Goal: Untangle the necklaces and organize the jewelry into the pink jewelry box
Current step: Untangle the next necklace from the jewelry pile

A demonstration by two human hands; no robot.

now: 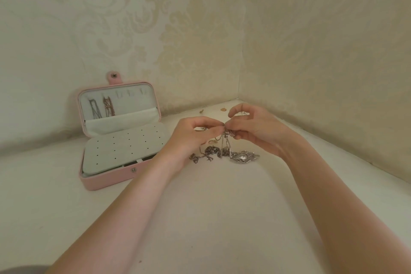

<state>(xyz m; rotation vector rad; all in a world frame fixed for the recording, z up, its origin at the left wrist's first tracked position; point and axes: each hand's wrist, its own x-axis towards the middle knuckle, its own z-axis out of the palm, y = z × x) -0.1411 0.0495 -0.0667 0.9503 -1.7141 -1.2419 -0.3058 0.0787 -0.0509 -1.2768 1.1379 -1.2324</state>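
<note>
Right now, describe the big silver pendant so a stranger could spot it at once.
Start at the open pink jewelry box by the wall and look right, past the tangled chains. The silver pendant lies on the white tabletop under the right hand: leaf-shaped and the largest piece there.

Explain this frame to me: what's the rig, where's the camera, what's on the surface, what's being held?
There is no robot. A person wears one wide-angle camera on the head, looking down at two bare hands. The left hand and right hand both pinch a tangled necklace chain between them; its lower end trails onto the white tabletop. Below lie dark chain clumps and a silver leaf pendant. To the left, the pink jewelry box stands open, with two necklaces hanging in its lid.
</note>
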